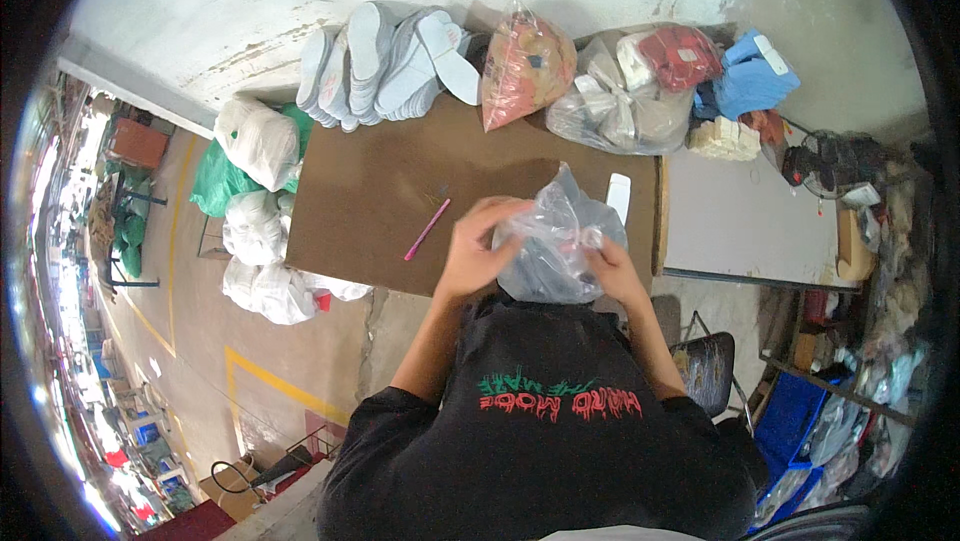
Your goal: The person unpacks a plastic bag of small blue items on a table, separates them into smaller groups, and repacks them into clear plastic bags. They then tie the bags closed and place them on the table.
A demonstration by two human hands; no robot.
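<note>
A clear plastic bag [560, 271] is held up at the near edge of the brown table, close to my chest. On its left side, my left hand [480, 246] curves around the plastic, thumb and fingers against it. The fingers of my right hand [615, 269] pinch the bag's right side. Something small and reddish shows through the plastic, too blurred to name. To the left of the bag lies a pink pen [428, 229], and just behind its right side is a white, flat, elongated object [619, 199].
Grey insole stacks [370, 61] line the back of the brown table [350, 211]. Beside them stand a bag of reddish pieces [525, 66] and other filled clear bags [620, 116]. White sacks [260, 226] sit left; a grey table [750, 221] and chair [705, 371] are right.
</note>
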